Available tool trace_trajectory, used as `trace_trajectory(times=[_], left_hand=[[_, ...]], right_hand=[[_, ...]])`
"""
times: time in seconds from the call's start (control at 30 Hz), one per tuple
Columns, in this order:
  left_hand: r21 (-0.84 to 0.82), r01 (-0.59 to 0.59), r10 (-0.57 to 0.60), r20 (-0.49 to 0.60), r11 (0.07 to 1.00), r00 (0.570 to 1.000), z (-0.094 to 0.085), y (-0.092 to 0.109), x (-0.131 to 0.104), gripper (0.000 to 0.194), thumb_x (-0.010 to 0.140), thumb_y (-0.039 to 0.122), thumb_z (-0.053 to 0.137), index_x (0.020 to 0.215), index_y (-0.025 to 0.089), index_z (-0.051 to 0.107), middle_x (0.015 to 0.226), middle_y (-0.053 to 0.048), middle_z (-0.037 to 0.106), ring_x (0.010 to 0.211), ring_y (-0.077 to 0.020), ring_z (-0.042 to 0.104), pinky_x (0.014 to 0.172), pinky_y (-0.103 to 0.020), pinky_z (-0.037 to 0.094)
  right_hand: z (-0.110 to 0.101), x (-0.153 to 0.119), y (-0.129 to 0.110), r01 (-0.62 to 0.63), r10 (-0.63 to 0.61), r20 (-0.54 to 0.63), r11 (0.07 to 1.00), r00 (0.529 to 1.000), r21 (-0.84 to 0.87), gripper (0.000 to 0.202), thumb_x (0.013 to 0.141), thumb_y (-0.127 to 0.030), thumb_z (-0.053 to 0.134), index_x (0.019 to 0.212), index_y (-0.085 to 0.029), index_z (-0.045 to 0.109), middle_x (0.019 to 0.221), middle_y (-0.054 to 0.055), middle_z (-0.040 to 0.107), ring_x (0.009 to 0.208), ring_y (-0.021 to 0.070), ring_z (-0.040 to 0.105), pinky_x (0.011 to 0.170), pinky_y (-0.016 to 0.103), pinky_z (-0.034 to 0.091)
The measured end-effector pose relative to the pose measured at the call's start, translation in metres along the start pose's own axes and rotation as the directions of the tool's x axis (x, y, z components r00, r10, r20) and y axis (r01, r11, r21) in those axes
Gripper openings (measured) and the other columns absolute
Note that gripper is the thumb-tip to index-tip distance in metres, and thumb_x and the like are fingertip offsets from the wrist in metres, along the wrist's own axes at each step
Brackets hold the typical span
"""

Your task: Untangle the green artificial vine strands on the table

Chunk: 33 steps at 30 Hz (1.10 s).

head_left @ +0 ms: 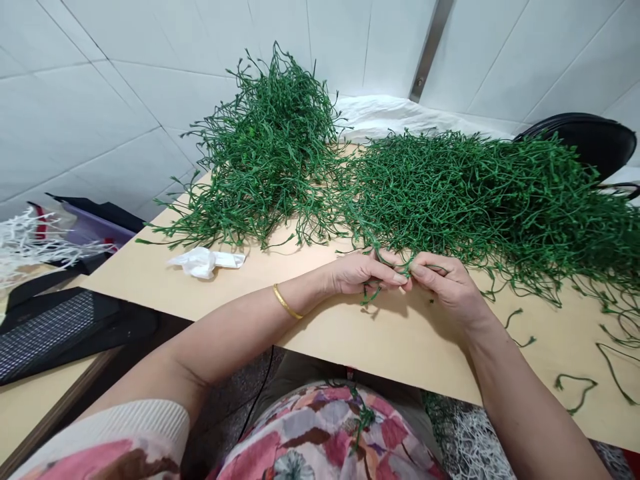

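My left hand [363,272] and my right hand [447,283] meet near the table's front edge, each pinching thin green strands [371,293] between thumb and fingers. Some strand ends hang below my left fingers. Just behind my hands lies a wide heap of knotted green strands [425,187], and a taller heap [280,127] rises at the back left. A few loose strands [580,387] lie to the right of my right arm. More green bits rest on my flowered clothing [365,420].
A crumpled white tissue [203,262] lies on the pale yellow table [145,277], left of my hands. Further left are white strands [30,243] and a black mesh item [50,333]. A black round object [590,143] stands at the back right, near the tiled wall.
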<state>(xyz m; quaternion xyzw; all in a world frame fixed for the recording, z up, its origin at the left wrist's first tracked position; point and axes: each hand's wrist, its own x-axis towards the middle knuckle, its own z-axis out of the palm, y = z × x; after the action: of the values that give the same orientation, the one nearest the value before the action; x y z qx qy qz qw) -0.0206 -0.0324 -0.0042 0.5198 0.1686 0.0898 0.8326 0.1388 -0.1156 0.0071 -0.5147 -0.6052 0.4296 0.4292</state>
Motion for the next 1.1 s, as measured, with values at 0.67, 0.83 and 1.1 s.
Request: trace_trajectory(times=[0.67, 0.83, 1.1], left_hand=[[-0.246, -0.118, 0.095, -0.103, 0.962, 0.99, -0.013, 0.004, 0.012, 0.019, 0.07, 0.024, 0.06, 0.08, 0.008, 0.064, 0.065, -0.003, 0.058, 0.046, -0.0043, 0.045, 0.048, -0.021, 0.038], [-0.172, -0.134, 0.087, -0.256, 0.976, 0.963, -0.009, 0.001, 0.014, 0.014, 0.07, 0.007, 0.048, 0.075, 0.007, 0.061, 0.056, -0.002, 0.056, 0.046, -0.0061, 0.049, 0.05, -0.022, 0.039], [0.107, -0.253, 0.275, -0.404, 0.961, 0.873, -0.004, -0.004, 0.015, 0.008, 0.068, 0.008, 0.056, 0.065, 0.013, 0.05, 0.043, 0.005, 0.044, 0.037, -0.003, 0.038, 0.044, -0.019, 0.03]], right_hand=[[-0.024, 0.008, 0.002, 0.122, -0.246, -0.622, 0.964, 0.744, -0.235, 0.037, 0.079, -0.053, 0.048, 0.076, -0.019, 0.062, 0.053, -0.001, 0.042, 0.055, 0.0147, 0.046, 0.063, 0.034, 0.039], [-0.026, 0.01, 0.007, -0.122, -0.546, -0.588, 0.663, 0.597, -0.739, 0.036, 0.083, -0.043, 0.045, 0.1, -0.017, 0.063, 0.107, 0.013, 0.054, 0.108, 0.0291, 0.044, 0.091, 0.048, 0.028], [0.004, 0.001, -0.003, 0.05, -0.468, -0.475, 0.75, 0.745, -0.66, 0.021, 0.084, -0.031, 0.048, 0.068, -0.02, 0.056, 0.066, 0.004, 0.054, 0.068, 0.0169, 0.05, 0.064, 0.032, 0.038]])
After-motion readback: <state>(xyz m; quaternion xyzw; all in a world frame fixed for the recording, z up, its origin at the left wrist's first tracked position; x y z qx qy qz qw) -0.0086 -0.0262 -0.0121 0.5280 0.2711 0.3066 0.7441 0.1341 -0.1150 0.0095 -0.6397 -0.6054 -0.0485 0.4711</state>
